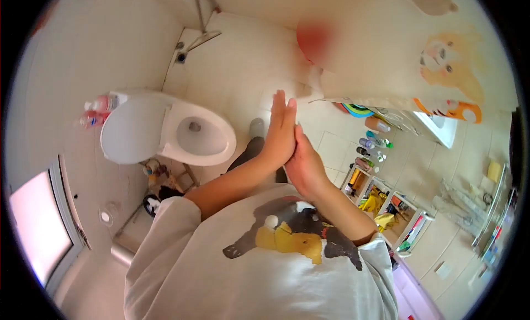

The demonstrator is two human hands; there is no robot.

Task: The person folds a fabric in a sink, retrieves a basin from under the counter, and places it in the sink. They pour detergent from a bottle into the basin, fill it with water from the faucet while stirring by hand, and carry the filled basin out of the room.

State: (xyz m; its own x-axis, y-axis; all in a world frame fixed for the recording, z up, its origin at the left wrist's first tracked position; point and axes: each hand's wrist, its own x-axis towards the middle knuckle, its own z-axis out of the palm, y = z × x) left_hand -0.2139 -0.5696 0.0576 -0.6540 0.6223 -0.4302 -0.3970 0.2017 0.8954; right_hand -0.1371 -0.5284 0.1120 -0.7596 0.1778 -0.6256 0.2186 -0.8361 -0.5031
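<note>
Between toilet [170, 129] and bottles [365, 143], left hand [279, 138] touches right hand [305, 164].

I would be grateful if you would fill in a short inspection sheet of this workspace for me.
Surface: pale tiled floor; whether it is wet, I cannot tell.
Job's things: nothing seen held; the toilet stands to the left of the hands, lid raised.
Clutter: a row of bottles on the right, a rack holding mixed items beside it, and pinkish bottles behind the toilet lid.
Hands: left hand and right hand set palm to palm, fingers extended.
Cables: nothing seen.
Surroundings: bathroom with a floor drain, a bright window on the left and cartoon animal pictures on the right.
</note>
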